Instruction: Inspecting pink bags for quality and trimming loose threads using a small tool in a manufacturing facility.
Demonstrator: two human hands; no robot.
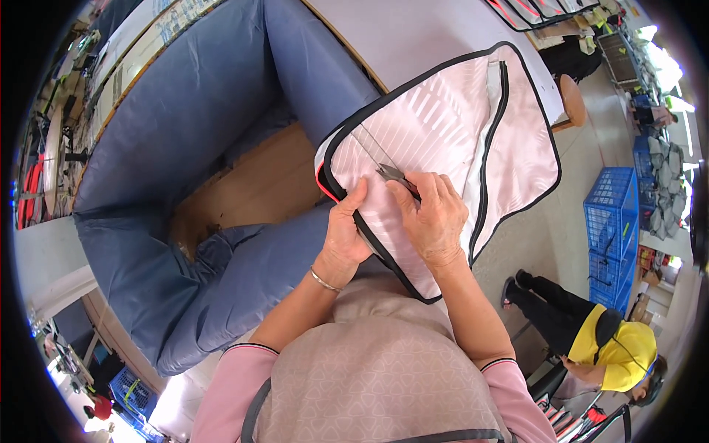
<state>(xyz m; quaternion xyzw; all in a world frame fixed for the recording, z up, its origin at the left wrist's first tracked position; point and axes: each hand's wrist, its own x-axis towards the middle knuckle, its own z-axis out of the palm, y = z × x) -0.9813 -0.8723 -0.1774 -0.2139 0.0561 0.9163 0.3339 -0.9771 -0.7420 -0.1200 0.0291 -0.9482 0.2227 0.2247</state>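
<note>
Blue fabric-lined bin (185,133) fills 9 to 11 o'clock, with a bare wooden bottom (251,188) showing inside and its padded rim running toward centre. Blue crate (133,391) down at 7 o'clock.

Left hand (346,235), just left of centre: closed in a pinch on the black-piped edge of the pink striped panel (450,125), thumb up on the fabric, thin bangle (323,280) on the wrist.

Right hand (434,218), touching the left: fingers curled shut around small metal snips (391,175), tips poking out toward 11 o'clock onto the panel. Can't tell how far the blades are apart.

The panel lies from centre up to 1 o'clock, draped over the bin rim and the table (413,37), black zipper (491,140) running along its right side.

At 4 o'clock another person in a yellow top (617,347) is seated; stacked blue crates (611,236) at 3 o'clock.

Risk, as I judge it: the snip tips sit on the striped fabric close to the left thumb, so a slip could nick the lining, cut the piping, or catch the thumb. The panel hangs off the rim and could slide if the pinch loosens.
</note>
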